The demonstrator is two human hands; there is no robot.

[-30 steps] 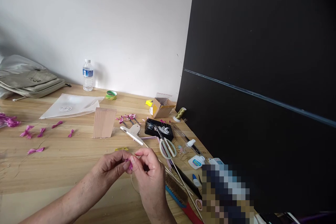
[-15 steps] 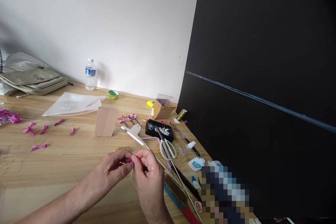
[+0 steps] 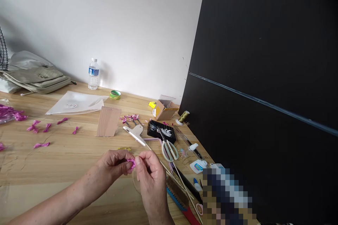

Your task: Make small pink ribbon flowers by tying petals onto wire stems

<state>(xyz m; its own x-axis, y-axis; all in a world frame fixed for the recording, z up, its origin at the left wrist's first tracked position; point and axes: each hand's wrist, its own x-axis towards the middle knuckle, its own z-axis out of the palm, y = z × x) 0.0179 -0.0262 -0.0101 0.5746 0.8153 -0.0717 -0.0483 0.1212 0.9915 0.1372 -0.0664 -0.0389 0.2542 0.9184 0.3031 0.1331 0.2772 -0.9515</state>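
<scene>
Between my two hands is a small crumpled magenta bow, partly hidden by the fingers. My left hand pinches it between thumb and fingers. My right hand is closed beside it, thumb and forefinger pinched at the bow's right edge. A thin pale loop shows below the hands; I cannot tell whether it joins the bow. Several similar magenta bows, tied in at the middle, lie at the left, one bow nearest the front.
Right of my hands lie scissors, a brush, a glue bottle and thin sticks. Behind stand a metal clip, a black box, a wooden block, a cardboard box and a water bottle. A black panel rises at the right.
More of the magenta bow shows between my fingertips, and my left fingers have shifted slightly on it. The whole view has swung a little left.
</scene>
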